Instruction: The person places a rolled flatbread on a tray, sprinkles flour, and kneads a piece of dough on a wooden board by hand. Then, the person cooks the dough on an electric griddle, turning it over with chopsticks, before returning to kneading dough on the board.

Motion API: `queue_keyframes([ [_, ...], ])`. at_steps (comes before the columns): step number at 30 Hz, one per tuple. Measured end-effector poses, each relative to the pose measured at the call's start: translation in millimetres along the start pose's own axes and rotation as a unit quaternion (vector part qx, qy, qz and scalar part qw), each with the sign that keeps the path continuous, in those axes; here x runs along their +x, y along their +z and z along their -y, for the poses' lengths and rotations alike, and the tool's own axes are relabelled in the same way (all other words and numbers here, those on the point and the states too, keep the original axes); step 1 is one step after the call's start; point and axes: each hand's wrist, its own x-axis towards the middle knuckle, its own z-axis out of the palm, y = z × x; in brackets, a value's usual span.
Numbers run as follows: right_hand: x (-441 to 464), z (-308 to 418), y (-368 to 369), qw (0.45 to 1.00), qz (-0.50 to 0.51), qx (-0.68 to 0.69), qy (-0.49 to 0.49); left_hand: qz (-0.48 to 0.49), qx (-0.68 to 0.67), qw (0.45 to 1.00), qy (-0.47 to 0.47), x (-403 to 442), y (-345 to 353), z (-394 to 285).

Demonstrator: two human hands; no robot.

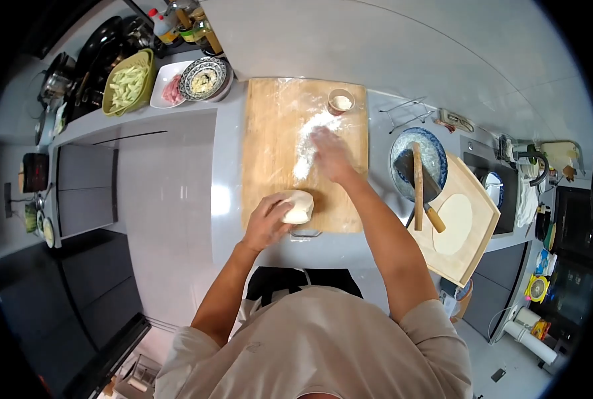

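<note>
A smooth, pale lump of dough (299, 207) rests near the front edge of a wooden board (266, 126). My left hand (267, 221) grips it from the left side, fingers curved over it. Further back, my right hand (330, 153) is over a streak of white flour (305, 149) on the board, smeared by motion, so its fingers cannot be made out. Just behind the flour stands a small cup (341, 102) with white powder in it.
To the right are a blue bowl (436, 149) with a rolling pin (417, 186) and a knife (433, 217) across it, and a wooden tray (486, 223) holding a flat dough sheet (453, 225). At back left stand a green basket (128, 83), a white plate (160, 100) and a patterned bowl (206, 78).
</note>
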Motion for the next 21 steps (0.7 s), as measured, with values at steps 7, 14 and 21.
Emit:
queue_keyframes([
  [7,-54.3,54.1,-56.0,0.926,0.151,0.299,0.174,0.003,0.042,0.999,-0.028,14.9,8.2,0.7],
  [14,-83.9,82.9,-27.0,0.923,-0.129,0.294,0.212,-0.014,0.113,0.991,-0.068,83.2,45.6,15.0],
  [21,-46.8,63.5,-8.5,0.946,-0.070,0.039,0.313,-0.020,0.330,0.931,-0.152,139.8,88.7,39.4],
])
